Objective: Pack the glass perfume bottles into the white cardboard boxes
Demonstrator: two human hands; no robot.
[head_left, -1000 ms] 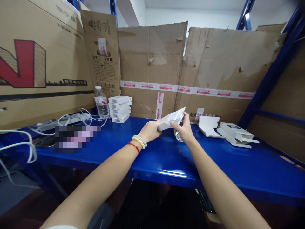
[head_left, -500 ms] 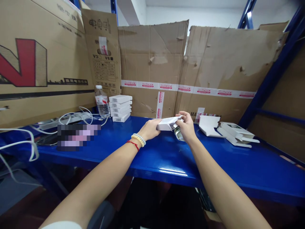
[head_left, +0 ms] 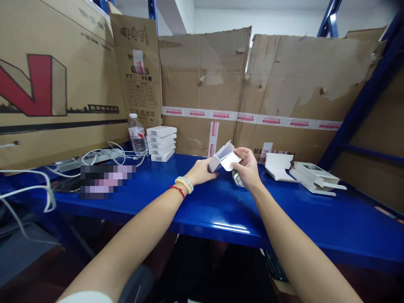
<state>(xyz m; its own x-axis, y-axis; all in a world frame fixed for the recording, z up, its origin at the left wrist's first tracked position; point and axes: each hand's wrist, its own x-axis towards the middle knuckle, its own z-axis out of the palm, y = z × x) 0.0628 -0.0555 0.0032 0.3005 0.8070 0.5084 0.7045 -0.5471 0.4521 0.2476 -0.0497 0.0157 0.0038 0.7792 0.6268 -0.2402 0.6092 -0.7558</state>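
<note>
White carton, one end open, is held above the tabletop. Judged light, stiff but thin-walled, liable to crease; best gripped gently along its folded edges. Left hand is closed round the body; right hand pinches the flap. Both forearms reach forward, converging there.

1. The left hand grips an open white box.
2. The right hand pinches its flap.
3. Over there, a stack of white boxes stands on the blue table beside a water bottle.
</note>
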